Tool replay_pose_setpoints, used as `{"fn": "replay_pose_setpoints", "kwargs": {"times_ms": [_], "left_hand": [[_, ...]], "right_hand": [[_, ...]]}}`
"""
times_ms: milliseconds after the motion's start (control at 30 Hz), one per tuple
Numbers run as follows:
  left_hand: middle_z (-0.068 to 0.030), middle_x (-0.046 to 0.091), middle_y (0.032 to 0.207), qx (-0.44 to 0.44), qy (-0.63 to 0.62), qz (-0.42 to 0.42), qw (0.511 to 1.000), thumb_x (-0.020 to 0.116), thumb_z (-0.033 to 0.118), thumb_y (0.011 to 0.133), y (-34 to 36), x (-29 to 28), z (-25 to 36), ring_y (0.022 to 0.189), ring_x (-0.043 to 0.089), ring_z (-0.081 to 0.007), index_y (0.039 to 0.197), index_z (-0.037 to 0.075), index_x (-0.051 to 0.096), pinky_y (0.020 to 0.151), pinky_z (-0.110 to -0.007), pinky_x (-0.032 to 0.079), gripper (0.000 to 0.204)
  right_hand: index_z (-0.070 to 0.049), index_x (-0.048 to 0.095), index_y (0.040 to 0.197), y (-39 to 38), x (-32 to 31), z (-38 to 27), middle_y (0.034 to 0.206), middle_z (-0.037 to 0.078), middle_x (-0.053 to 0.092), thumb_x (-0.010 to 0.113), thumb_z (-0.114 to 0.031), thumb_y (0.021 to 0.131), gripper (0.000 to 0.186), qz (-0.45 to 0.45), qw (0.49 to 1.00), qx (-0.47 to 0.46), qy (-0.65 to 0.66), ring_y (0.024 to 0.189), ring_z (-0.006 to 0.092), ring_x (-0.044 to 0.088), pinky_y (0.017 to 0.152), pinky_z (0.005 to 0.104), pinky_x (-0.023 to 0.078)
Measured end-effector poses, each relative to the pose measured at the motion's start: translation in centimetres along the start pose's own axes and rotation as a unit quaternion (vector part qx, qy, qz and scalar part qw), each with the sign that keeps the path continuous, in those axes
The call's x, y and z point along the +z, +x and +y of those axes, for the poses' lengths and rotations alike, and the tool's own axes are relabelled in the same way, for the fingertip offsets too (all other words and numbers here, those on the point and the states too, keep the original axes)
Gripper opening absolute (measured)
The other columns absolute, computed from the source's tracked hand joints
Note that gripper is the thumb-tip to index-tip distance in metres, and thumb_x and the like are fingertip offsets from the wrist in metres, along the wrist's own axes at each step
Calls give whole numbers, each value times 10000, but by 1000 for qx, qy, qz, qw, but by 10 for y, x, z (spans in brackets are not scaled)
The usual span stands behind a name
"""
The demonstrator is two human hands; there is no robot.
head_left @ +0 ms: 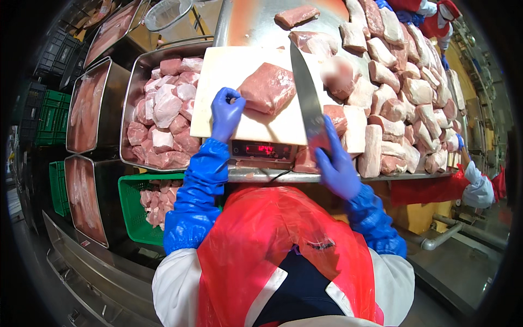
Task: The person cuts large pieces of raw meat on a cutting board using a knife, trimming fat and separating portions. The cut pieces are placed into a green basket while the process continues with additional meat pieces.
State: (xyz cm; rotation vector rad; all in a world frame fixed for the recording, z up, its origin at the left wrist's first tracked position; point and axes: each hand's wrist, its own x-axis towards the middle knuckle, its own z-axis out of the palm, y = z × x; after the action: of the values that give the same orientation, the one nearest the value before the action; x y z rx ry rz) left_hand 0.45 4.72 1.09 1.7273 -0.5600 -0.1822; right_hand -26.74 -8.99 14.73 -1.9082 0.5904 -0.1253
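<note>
My left hand [224,115], in a blue glove, is closed in a pinch at the near left corner of a piece of pork [268,88]. The pork lies on a white cutting board [218,68], which rests on a scale with a lit red display [262,149]. My right hand [339,166], gloved too, grips a large knife [308,87] by its handle, which the fingers mostly hide. The broad blade points away from me, tilted slightly left, just right of the pork and apart from it.
Many pork pieces [387,101] cover the steel table to the right. A metal tub of pork chunks [126,117] stands left of the board, with a green basket of smaller pieces [129,218] nearer me. Co-workers [479,185] stand along the table's right end.
</note>
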Motion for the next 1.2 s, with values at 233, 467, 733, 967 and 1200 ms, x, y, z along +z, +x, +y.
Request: {"fn": "replay_pose_setpoints", "kwargs": {"times_ms": [233,467,733,967,1200], "left_hand": [[8,597,744,-104,-152,7,983,689,1,801,-4,-4,-8,632,520,-54,807,46,601,555,-228,442,99],[27,568,718,-100,-152,5,983,691,3,780,10,-29,-17,645,482,-41,773,50,579,578,-220,425,122],[34,511,704,-23,-142,-76,987,685,9,771,14,-38,-27,658,439,-45,741,63,517,585,-231,397,180],[39,516,697,21,-151,-51,987,663,-16,768,35,-43,-42,641,441,-36,748,62,520,576,-216,396,163],[31,518,733,18,-212,-76,974,593,-63,768,28,-50,-19,660,437,-35,735,56,517,602,-207,386,145]], "right_hand": [[-193,136,1600,120,96,8,880,302,666,518,-97,906,798,-48,981,-75,-175,807,468,658,732,528,517],[-277,254,1591,-14,4,-5,868,201,673,504,59,818,879,-104,849,-89,-510,689,361,657,669,463,538],[-135,211,1590,112,105,-51,856,279,676,471,-104,970,674,22,989,-79,-125,641,310,688,593,419,535],[-225,157,1605,92,115,-13,801,264,671,497,-35,883,820,-34,930,-10,-366,663,412,666,649,510,529],[-292,136,1605,11,42,4,812,203,681,532,9,849,905,-83,831,-67,-546,683,379,676,639,508,538]]}}
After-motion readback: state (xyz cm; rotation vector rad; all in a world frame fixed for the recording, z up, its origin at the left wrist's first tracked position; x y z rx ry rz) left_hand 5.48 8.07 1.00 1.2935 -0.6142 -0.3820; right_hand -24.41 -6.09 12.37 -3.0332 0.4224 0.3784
